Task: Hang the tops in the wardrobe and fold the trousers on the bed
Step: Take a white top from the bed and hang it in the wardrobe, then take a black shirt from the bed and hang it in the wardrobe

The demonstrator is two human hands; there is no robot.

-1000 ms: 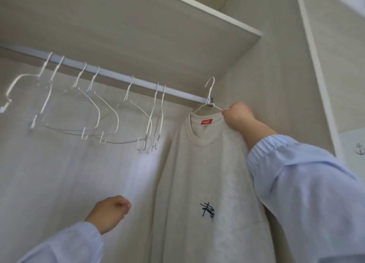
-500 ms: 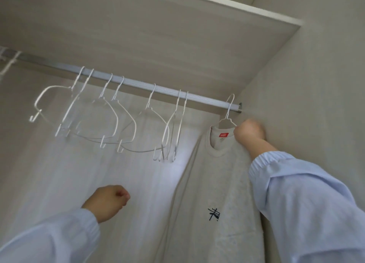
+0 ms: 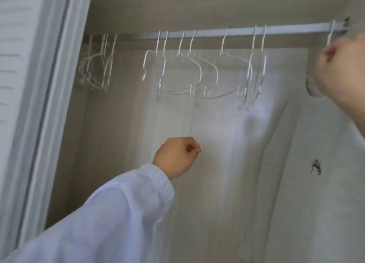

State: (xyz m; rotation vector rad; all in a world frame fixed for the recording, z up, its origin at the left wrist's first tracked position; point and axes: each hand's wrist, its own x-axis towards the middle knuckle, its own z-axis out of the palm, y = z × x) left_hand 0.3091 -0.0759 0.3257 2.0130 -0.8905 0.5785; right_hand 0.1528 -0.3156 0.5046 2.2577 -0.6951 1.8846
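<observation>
At rail's right end (image 3: 296,30) — right hand (image 3: 343,65) by hung top (image 3: 320,193); left hand (image 3: 175,157) fisted.

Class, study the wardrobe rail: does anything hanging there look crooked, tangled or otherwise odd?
Yes. The empty white hangers in the middle of the rail hang at different angles and overlap. The beige top at the right end hangs straight.

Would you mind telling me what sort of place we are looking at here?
Most likely the inside of a bedroom wardrobe: a metal rail carries empty white wire hangers, and a beige top hangs at its right end.
</observation>
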